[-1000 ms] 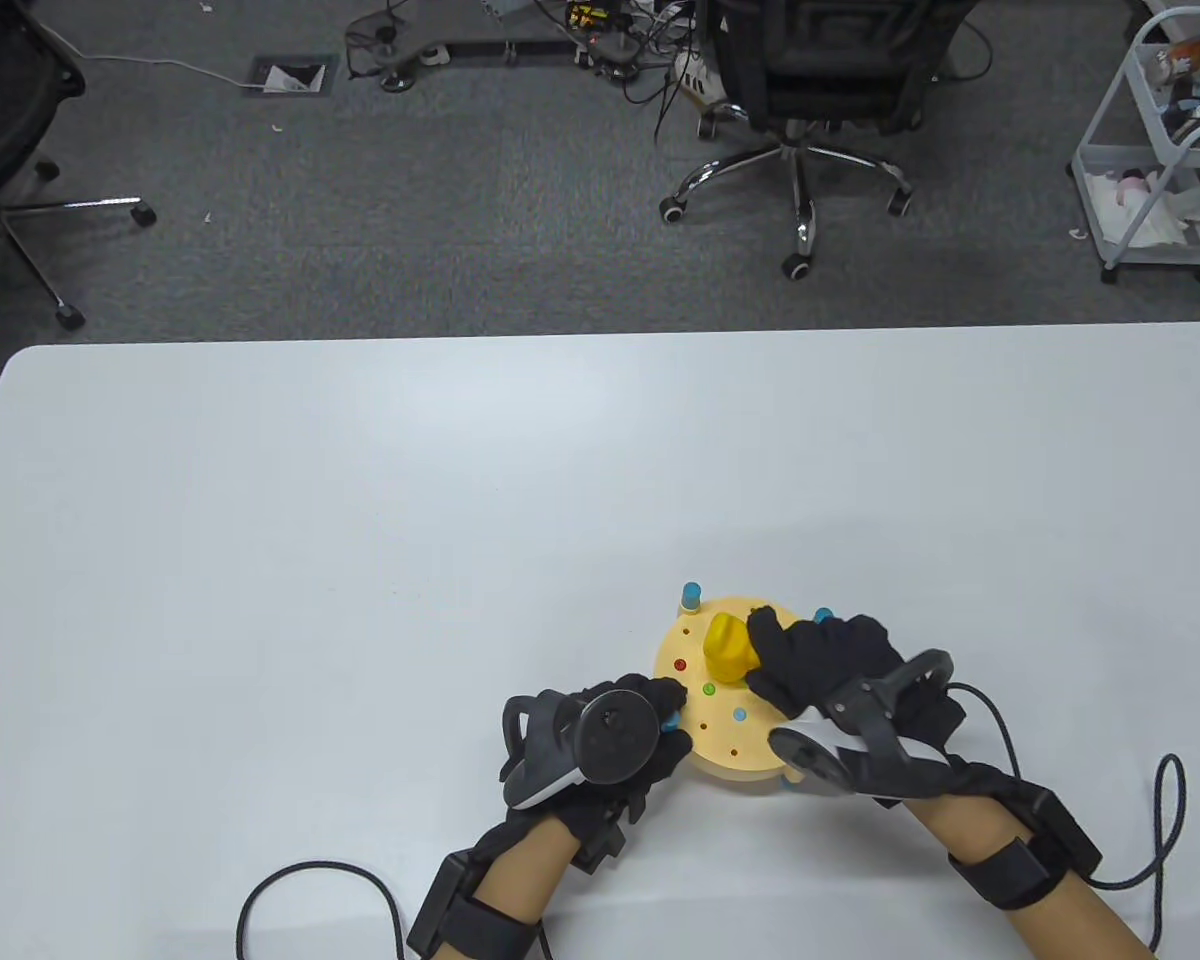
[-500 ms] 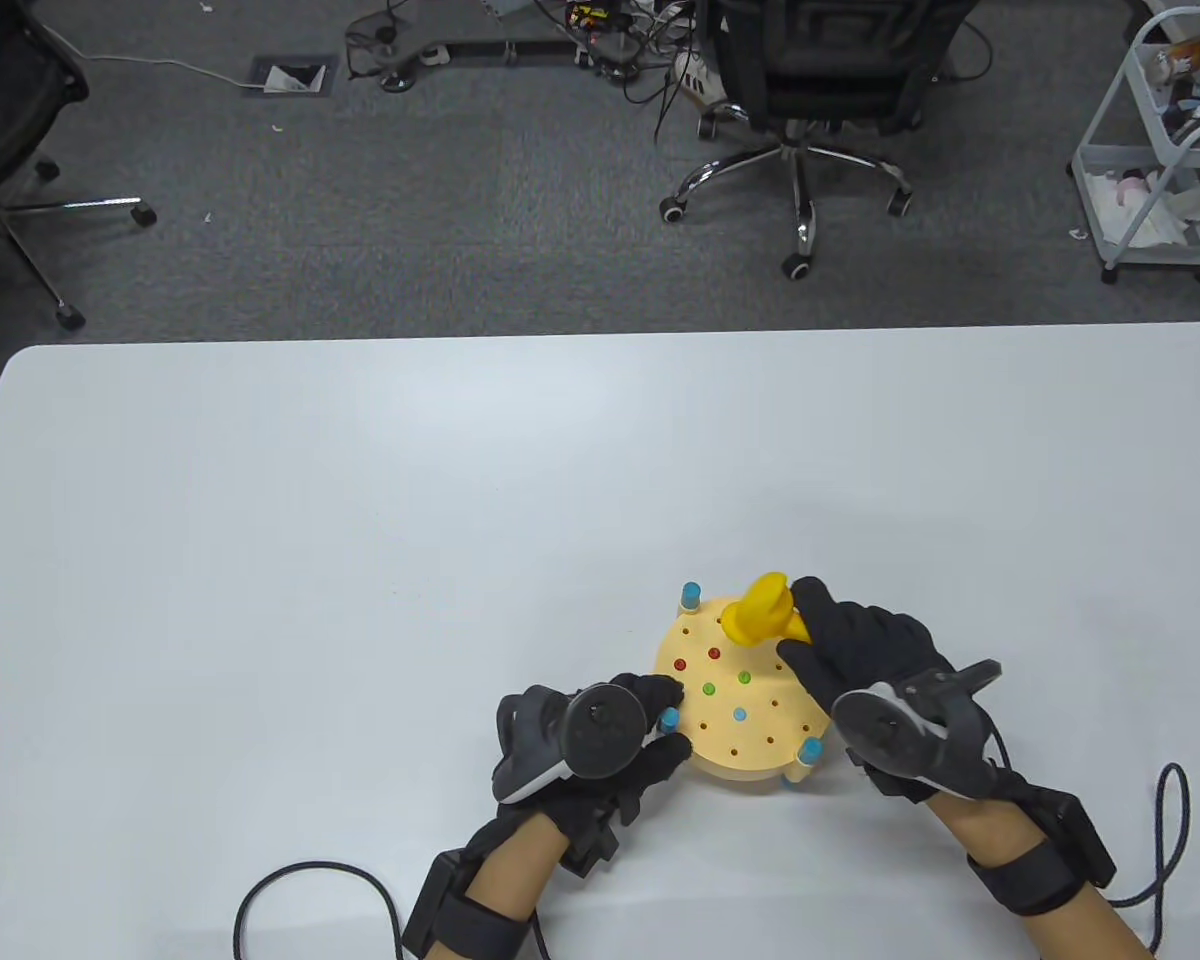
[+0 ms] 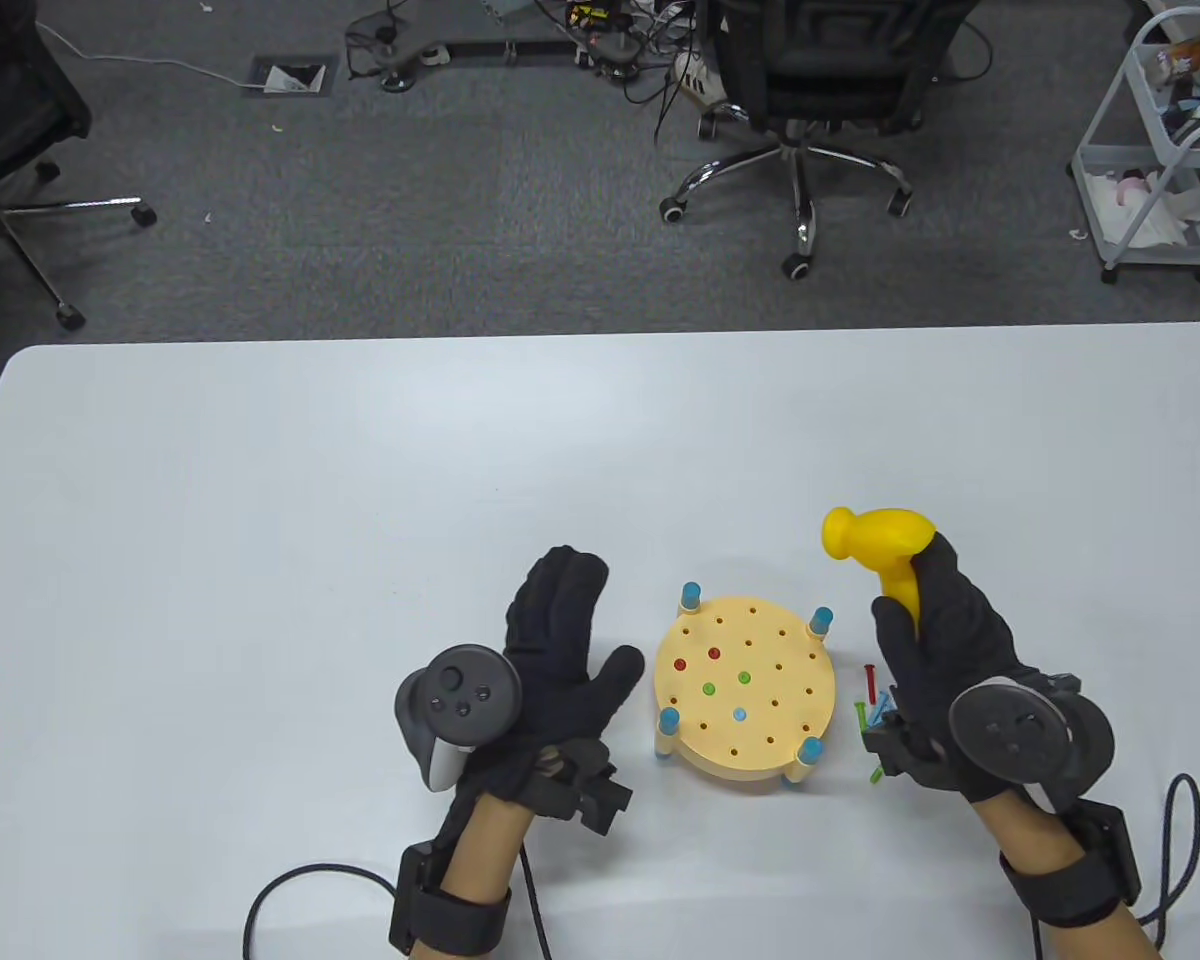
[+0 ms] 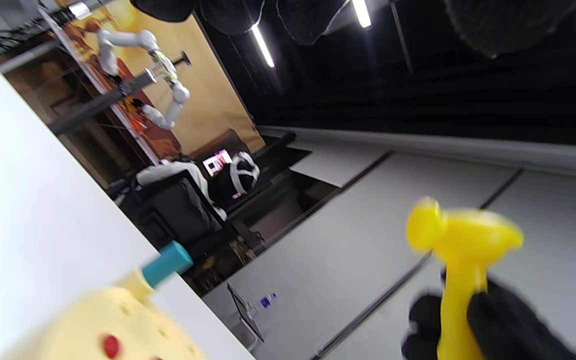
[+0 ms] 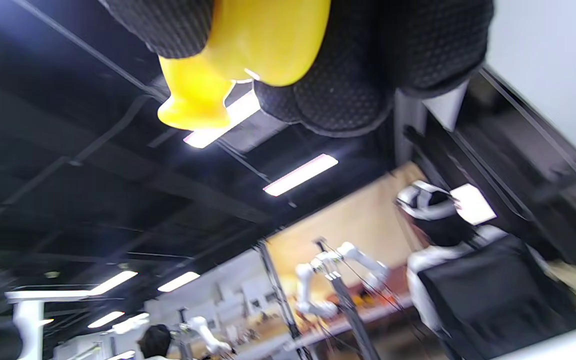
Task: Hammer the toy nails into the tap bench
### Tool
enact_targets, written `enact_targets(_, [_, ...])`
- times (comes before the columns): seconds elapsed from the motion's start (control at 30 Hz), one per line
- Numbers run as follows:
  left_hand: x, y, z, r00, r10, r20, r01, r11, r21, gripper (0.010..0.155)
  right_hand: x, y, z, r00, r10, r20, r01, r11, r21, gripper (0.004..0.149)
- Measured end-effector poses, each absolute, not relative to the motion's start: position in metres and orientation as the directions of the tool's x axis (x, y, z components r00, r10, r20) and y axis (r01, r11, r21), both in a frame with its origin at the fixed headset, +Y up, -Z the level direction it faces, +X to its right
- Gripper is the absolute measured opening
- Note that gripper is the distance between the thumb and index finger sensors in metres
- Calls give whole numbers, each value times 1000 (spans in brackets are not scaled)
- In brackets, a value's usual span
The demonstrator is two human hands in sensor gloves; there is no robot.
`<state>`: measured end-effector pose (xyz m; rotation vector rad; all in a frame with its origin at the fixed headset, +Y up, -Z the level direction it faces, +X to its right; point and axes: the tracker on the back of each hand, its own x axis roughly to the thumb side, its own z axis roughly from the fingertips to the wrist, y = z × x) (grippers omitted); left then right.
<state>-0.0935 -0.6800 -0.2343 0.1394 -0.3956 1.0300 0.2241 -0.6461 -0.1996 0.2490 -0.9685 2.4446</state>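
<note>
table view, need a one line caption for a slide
Right hand raises the yellow toy hammer beside the tap bench; the open left hand rests alongside.

A gloved hand [image 4: 493,325] grips a yellow hammer [image 4: 460,265], head up and blurred. At lower left, the bench [image 4: 113,325] shows a red nail [image 4: 110,345] and a blue-capped leg [image 4: 165,264].

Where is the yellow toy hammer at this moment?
In the table view, the right hand holds the yellow hammer raised, right of the round tap bench.
</note>
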Motion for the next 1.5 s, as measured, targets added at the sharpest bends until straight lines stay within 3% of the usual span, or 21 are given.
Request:
enact_targets(0.17, [-33, -665, -228, 338, 831, 443, -855, 468, -224, 91, 169, -636, -174, -874, 187, 449, -465, -593, -658, 68])
enact_targets(0.3, [-8, -668, -225, 182, 889, 419, -875, 341, -344, 91, 139, -645, -163, -902, 14, 431, -363, -567, -740, 67])
enact_targets(0.4, [-11, -677, -229, 90, 917, 388, -912, 233, -337, 85, 136, -651, -165, -897, 24, 442, -372, -583, -723, 67])
enact_targets(0.47, [-18, -683, -233, 25, 936, 352, -921, 159, -356, 82, 134, -656, -165, -842, 107, 528, -466, -638, -613, 68])
enact_targets(0.67, [-40, -683, -234, 67, 909, 412, -948, 186, -257, 72, 153, -656, -183, -764, 245, 597, -529, -768, -361, 77])
enact_targets(0.77, [-63, -668, -232, 60, 900, 432, -958, 173, -227, 67, 191, -649, -187, -778, 333, 533, -576, -718, -391, 76])
enact_targets(0.9, [-103, -664, -232, 206, 890, 407, -942, 292, -163, 64, 244, -661, -204, -873, 365, 323, -472, -797, -376, 71])
enact_targets(0.97, [-120, -671, -233, 299, 882, 363, -925, 362, -118, 65, 265, -679, -216, -915, 344, 210, -397, -861, -317, 67])
enact_targets(1.07, [-138, -686, -237, 379, 883, 277, -905, 416, -88, 65, 283, -715, -237, -960, 271, 66, -276, -957, -85, 63])
enact_targets(1.13, [-142, -694, -244, 383, 896, 223, -906, 412, -102, 66, 282, -735, -249, -975, 223, 15, -222, -974, 33, 61])
enact_targets(1.3, [-144, -703, -248, 451, 880, 151, -873, 470, -134, 66, 264, -763, -277, -998, 19, -58, -28, -988, 150, 58])
enact_targets(1.5, [-136, -708, -250, 497, 857, 140, -839, 515, -174, 65, 243, -772, -294, -988, -100, -121, 78, -982, 171, 56])
